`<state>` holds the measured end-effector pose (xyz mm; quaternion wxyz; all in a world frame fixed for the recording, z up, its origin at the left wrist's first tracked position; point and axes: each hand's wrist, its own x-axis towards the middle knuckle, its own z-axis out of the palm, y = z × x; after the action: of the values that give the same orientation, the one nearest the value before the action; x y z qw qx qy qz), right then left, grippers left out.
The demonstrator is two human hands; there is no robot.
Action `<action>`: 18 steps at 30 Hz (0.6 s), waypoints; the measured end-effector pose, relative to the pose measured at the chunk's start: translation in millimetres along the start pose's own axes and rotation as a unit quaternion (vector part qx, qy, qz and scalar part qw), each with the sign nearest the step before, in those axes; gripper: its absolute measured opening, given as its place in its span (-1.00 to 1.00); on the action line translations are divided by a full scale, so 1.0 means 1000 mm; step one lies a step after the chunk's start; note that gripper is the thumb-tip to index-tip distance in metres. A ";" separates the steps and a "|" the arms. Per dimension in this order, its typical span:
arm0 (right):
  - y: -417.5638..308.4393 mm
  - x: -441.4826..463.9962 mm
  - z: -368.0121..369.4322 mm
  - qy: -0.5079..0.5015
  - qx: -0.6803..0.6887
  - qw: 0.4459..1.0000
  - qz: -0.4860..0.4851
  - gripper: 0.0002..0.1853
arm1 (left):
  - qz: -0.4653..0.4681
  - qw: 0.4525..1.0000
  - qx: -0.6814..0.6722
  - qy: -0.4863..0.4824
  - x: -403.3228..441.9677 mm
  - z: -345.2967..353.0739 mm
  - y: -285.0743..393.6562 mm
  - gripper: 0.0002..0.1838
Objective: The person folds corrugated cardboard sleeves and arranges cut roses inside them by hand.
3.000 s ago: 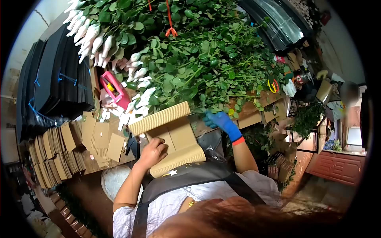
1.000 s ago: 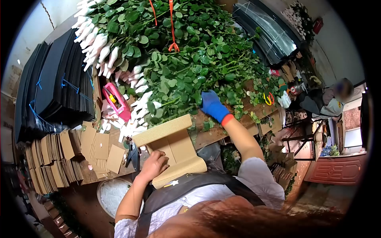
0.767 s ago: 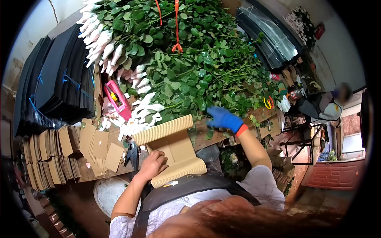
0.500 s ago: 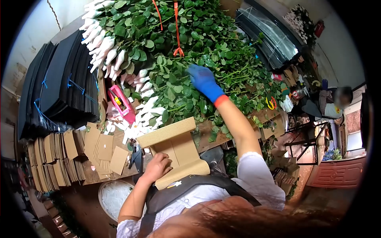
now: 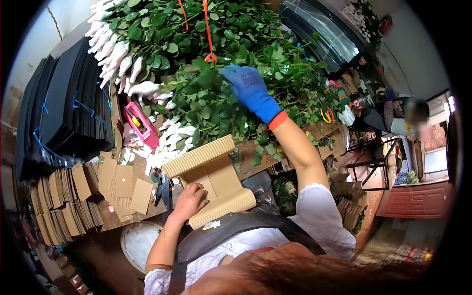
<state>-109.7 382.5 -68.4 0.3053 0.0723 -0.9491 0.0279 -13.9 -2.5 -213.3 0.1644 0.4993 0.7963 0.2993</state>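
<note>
My bare left hand (image 5: 191,200) has its fingers curled over the left side of a folded piece of corrugated cardboard (image 5: 221,183), which rests open against my apron at the table edge. My right hand (image 5: 246,89), in a blue glove with a red cuff, is over the heap of leafy stems (image 5: 216,105). Its fingers are closed around a leafy rose stem, whose leaves look slightly blurred. A white-sleeved flower head (image 5: 146,88) lies at the left end of that stem. The fingertips are partly hidden by leaves.
Left are black sheets (image 5: 69,103) tied with blue string, cardboard pieces (image 5: 64,201), a pink tape dispenser (image 5: 141,125) and a white bucket (image 5: 141,243). Yellow-and-red scissors (image 5: 327,115) lie right of the stems. A person (image 5: 405,115) sits at the far right.
My right hand has moved from the near edge of the stems up and left over the heap and closed on a stem. My left hand stays on the cardboard.
</note>
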 end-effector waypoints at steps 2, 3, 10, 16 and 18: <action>-0.025 0.001 -0.013 0.047 0.002 0.998 -0.044 -0.43 | 0.010 1.000 0.010 0.001 0.004 0.001 -0.006 -0.70; -0.044 -0.002 -0.024 0.035 0.008 0.997 -0.067 -0.43 | 0.007 1.000 0.010 -0.001 -0.001 0.004 -0.004 -0.70; -0.005 -0.037 -0.012 -0.036 -0.079 0.996 -0.030 -0.54 | -0.001 1.000 0.015 0.006 -0.004 0.008 -0.005 -0.74; -0.052 -0.090 -0.078 0.036 0.113 0.992 -0.044 -0.56 | -0.021 0.999 -0.031 0.011 -0.007 0.006 -0.002 -0.71; -0.068 -0.122 -0.088 -0.023 0.137 0.990 -0.032 -0.58 | -0.026 0.997 -0.070 0.005 -0.007 0.010 -0.009 -0.57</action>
<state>49.7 338.1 -67.7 0.2716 0.1447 -0.9402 0.1460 -12.0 -8.9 -226.9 0.2031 0.4643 0.7868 0.3524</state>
